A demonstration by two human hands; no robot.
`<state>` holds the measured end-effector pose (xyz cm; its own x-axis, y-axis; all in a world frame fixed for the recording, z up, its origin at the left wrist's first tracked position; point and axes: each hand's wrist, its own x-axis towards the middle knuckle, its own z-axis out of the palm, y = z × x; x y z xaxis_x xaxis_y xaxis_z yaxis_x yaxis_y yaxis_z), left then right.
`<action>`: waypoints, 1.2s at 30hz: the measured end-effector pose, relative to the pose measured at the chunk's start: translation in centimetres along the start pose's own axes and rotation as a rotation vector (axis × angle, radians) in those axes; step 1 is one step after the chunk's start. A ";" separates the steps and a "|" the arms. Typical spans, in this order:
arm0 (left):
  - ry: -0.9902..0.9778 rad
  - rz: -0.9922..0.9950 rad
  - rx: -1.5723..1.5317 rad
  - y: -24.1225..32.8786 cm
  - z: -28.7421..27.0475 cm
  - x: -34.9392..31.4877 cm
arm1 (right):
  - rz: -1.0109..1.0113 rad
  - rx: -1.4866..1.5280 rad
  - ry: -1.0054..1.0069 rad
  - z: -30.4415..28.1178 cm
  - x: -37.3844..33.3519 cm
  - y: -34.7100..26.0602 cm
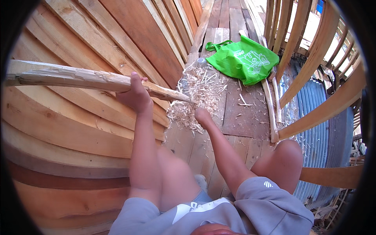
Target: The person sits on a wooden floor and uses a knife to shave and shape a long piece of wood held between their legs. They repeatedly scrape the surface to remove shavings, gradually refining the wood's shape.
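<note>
A long, rough-hewn wooden pole (90, 79) reaches from the far left toward the middle, narrowing to a pale, shaved tip. My left hand (137, 94) is closed around it partway along, thumb on top. Just below the tip is my right hand (201, 117), curled into a fist with its back toward me. Whatever that fist grips is hidden behind it, and I cannot tell whether it touches the pole. Under the tip, a heap of curled wood shavings (203, 88) covers the floorboards.
Wooden planks (78, 129) form a wall along the left. A bright green bag (244, 60) lies ahead on the plank floor (250, 117), beside a small clear cup (201, 62). Curved wooden ribs (325, 105) line the right, with corrugated metal sheets (315, 129) beyond them.
</note>
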<state>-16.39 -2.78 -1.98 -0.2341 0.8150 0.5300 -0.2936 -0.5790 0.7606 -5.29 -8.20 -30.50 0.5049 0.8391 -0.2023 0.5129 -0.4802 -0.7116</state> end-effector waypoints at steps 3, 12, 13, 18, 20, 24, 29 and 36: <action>0.070 0.040 0.048 -0.6 -1.0 0.9 | 0.155 0.332 0.057 -2.1 -3.0 -6.5; -0.010 0.018 0.024 -0.8 1.7 -0.5 | 0.096 0.528 0.031 -7.3 -3.5 -10.1; -0.016 0.024 0.043 -0.5 1.7 -0.9 | 0.113 0.529 0.021 -7.3 -3.5 -10.1; 0.004 0.065 0.055 -1.4 1.1 0.4 | -0.002 0.376 0.008 -10.6 -6.9 -14.4; 0.025 0.088 0.055 -1.4 1.2 -0.4 | 0.054 0.406 0.009 -9.6 -6.8 -13.8; -0.046 0.009 0.071 -0.3 2.3 -2.1 | 0.264 0.499 -0.026 -3.7 -2.5 -2.1; -0.038 0.054 0.059 -0.2 2.1 -2.6 | 0.184 0.516 0.004 -7.2 -4.4 -9.4; -0.114 0.016 0.056 -0.3 3.6 -3.5 | 0.236 0.473 -0.020 -1.7 -2.4 0.5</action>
<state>-12.09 -5.36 -2.74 -0.1309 0.8049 0.5789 -0.2373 -0.5923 0.7700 -5.06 -10.84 -29.23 0.5527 0.7293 -0.4033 0.0154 -0.4928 -0.8700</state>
